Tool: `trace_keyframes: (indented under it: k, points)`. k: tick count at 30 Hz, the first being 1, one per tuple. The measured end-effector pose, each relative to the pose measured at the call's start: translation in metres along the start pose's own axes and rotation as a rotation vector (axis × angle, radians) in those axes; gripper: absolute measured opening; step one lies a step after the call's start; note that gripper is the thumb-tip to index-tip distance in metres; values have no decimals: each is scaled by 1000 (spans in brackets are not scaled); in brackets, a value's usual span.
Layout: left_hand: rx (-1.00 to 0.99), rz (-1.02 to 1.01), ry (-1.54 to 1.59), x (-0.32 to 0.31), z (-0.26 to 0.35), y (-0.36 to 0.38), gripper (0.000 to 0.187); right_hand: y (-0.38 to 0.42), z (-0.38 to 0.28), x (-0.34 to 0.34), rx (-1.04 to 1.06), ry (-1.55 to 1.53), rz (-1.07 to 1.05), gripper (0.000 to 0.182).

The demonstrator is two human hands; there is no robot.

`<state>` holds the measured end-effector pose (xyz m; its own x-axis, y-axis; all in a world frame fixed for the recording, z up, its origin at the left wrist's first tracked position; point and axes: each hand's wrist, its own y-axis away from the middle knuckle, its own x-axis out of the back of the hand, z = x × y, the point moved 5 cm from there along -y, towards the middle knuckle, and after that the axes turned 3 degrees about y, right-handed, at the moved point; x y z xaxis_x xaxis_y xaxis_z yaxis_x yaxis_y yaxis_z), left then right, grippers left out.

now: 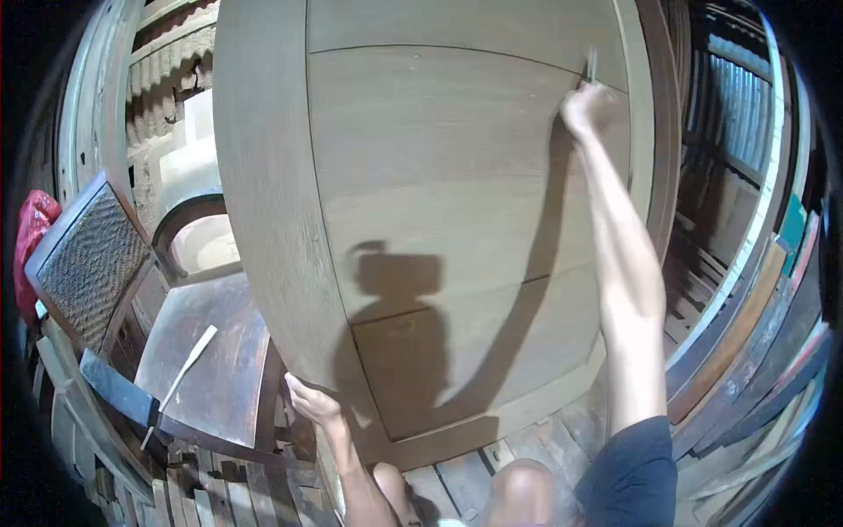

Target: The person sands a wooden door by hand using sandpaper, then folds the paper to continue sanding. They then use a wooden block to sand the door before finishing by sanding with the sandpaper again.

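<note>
A large wooden panel door [465, 132] with dark seams between its boards stands upright in front of me. Raised near its upper right side, my right hand [590, 110] is closed around a thin, pale tool [591, 63] that points upward. Motion blurs the hand and tool, so the tool's kind does not show. My left hand [313, 402] grips the lower left edge of the door, its fingertips at the edge. My shadow falls over the door's middle and lower boards.
To the left is a wooden chair [219, 351] with a woven backrest [92, 263]; a slim whitish stick-like tool [186, 369] lies across its seat. Red plastic [35, 233] hangs behind it. Curved boards [733, 325] lean at the right. Slatted planks [461, 483] form the floor.
</note>
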<state>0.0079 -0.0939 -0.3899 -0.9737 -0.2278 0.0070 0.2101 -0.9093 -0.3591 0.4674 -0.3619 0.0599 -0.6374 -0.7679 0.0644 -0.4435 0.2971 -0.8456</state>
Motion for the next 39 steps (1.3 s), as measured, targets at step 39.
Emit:
trace_keyframes:
  k: [39]
  points:
    - [-50,-52,120,-12,-21,-9,64,79,99,13,-156,310,67,17]
